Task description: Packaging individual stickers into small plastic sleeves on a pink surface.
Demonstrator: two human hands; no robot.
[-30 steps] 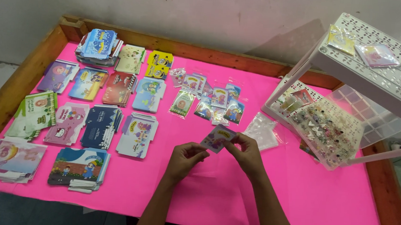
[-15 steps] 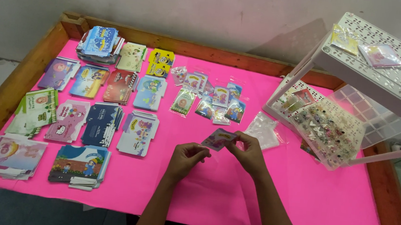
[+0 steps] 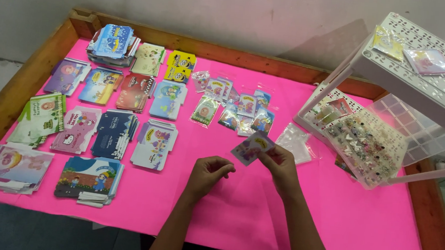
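- Pink cloth covers a wooden-rimmed table set against a grey wall.
- Right hand holds a small picture card up above the cloth near the table's middle, thumb and fingertips pinching its right edge.
- Left hand hovers just beside it, fingers curled in against the thumb; I cannot tell whether anything is between them.
- Stacks of flat printed cartons lie in rows on the left half of the cloth.
- Small clear packets with picture cards lie beyond the hands.
- An empty-looking clear bag lies just right of the card.
- A clear compartment box on the right holds many tiny trinkets, one sort to each cell.
- A white perforated rack stands over the box, with a few clear sachets on its top shelf.
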